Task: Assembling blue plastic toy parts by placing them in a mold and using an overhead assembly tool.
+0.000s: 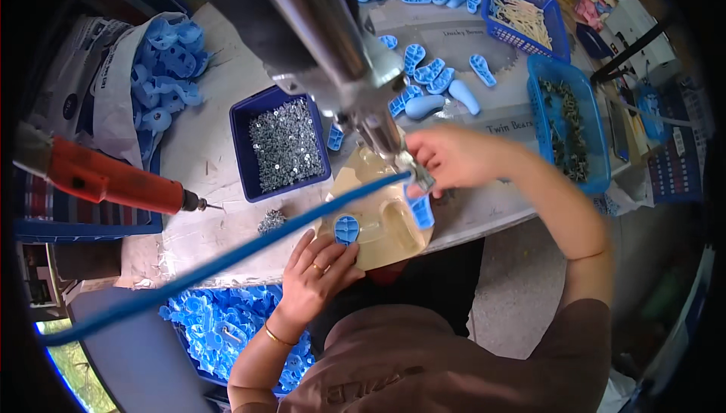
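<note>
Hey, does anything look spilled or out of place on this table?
One thing: a small heap of metal pieces lies loose on the table, outside the dark blue bin full of small metal parts. It might be spilled, or set out deliberately; I can't tell.

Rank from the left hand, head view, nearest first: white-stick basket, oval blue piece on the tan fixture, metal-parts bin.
1. Oval blue piece, right by the left hand.
2. Metal-parts bin, ahead, slightly left.
3. White-stick basket, far ahead, right.
</note>
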